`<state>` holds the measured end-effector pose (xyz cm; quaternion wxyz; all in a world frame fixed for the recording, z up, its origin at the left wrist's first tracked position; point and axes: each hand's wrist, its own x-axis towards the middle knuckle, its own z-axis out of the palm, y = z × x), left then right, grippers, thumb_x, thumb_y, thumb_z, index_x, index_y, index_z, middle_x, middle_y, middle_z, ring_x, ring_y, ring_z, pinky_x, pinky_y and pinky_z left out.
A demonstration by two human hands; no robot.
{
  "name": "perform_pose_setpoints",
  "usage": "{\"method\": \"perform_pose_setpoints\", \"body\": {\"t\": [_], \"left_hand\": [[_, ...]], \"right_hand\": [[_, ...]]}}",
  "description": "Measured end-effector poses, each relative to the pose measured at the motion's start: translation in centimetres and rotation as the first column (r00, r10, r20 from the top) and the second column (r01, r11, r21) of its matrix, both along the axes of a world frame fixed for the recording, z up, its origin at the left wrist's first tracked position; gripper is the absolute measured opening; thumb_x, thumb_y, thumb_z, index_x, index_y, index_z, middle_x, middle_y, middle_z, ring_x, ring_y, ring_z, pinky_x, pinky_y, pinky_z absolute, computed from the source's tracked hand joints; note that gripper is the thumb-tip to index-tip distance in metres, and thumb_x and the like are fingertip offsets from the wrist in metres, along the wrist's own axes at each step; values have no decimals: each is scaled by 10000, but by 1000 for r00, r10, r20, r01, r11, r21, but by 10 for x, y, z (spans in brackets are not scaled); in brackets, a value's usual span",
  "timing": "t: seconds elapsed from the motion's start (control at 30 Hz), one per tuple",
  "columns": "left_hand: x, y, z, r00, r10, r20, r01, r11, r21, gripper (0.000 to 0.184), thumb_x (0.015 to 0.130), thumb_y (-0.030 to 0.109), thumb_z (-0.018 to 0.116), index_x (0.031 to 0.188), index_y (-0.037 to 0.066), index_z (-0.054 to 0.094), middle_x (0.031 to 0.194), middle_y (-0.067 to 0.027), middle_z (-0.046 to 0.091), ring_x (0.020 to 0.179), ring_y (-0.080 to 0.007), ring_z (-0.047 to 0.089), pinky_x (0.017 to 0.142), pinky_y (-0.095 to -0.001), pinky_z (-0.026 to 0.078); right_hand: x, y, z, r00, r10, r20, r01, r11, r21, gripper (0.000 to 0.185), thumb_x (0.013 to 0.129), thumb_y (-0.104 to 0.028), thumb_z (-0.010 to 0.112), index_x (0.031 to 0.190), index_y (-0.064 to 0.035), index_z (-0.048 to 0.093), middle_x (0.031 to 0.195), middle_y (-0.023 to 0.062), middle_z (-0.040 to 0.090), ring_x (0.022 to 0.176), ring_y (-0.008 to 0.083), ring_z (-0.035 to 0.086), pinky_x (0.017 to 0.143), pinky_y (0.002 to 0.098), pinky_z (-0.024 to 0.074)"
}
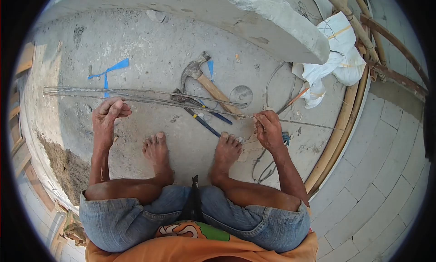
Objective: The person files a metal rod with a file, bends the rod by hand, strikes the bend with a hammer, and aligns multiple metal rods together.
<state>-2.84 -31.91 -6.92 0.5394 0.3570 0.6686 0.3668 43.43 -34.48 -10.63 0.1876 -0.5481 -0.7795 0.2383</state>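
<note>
Several long, thin metal rods run side by side across the picture, over the grey concrete floor. My right hand is closed in a pinch around the rods near their right part, and one thin end sticks out past it to the right. At the left, my left hand has its fingers bent together, with the fingertips right at the rods. Beyond and partly under the rods lie a claw hammer with a wooden handle and pincers with dark blue and yellow handles.
Blue strips lie on the concrete floor. A curved concrete block stands at the back, beside a white sack. Loose cable lies near my right foot. Bamboo poles edge the right side.
</note>
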Motion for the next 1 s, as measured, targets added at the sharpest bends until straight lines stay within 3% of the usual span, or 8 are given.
{"method": "perform_pose_setpoints", "body": {"t": [0.07,0.13,0.27,0.4,0.5,0.57,0.87,1.0], "left_hand": [[38,22,18,959,-282,-18,282,956,82,296,885,259,673,1010,-9,678,905,-103,692,818,-185,663,739,-312,528],[79,46,35,798,-572,-193,602,777,187,319,876,264,680,1029,-14,668,949,-127,682,852,-203,660,751,-306,515],[159,76,49,539,-769,-343,842,491,223,371,911,281,623,1091,-43,640,916,-179,675,902,-261,657,784,-350,514],[207,76,38,390,-859,-332,920,348,180,364,923,274,594,1102,-40,638,869,-182,666,838,-267,650,755,-356,514],[225,73,40,265,-954,-142,963,253,97,321,910,250,567,1063,-15,663,800,-183,671,718,-278,647,680,-370,508],[225,75,47,314,-943,112,946,320,40,293,902,191,536,1052,-23,668,746,-124,652,638,-185,612,618,-345,501],[221,61,60,337,-932,130,938,322,-125,319,938,253,535,1071,6,687,656,-13,578,589,-87,545,553,-252,476],[222,52,43,298,-954,-17,955,298,1,334,943,290,536,1001,2,693,612,2,535,558,-73,472,510,-250,404]], "right_hand": [[-6,6,13,1000,5,3,-5,999,44,232,732,55,672,944,-31,635,913,106,589,835,300,571,720,399,446],[-12,8,28,1000,1,29,-2,1000,23,265,728,82,660,971,-21,643,932,114,598,867,303,576,753,404,459],[-33,14,60,999,3,36,-5,997,78,287,709,89,661,971,-27,636,918,110,587,858,295,569,748,398,447],[-51,15,78,999,-8,32,3,990,144,288,686,43,673,961,-28,624,895,97,563,835,281,550,728,396,427],[-56,11,84,999,-29,43,21,984,177,272,681,-4,682,943,-30,615,891,93,551,831,273,539,721,394,417],[-56,7,86,997,-50,51,41,984,172,250,689,-15,678,931,-29,613,893,96,549,832,275,538,724,394,419],[-58,-15,80,991,-133,36,124,974,188,162,710,-36,676,862,-32,620,837,95,559,824,266,553,730,395,430],[-62,-17,73,987,-152,57,138,970,200,137,703,-30,675,834,-36,636,836,102,576,845,270,569,745,388,444]]}}
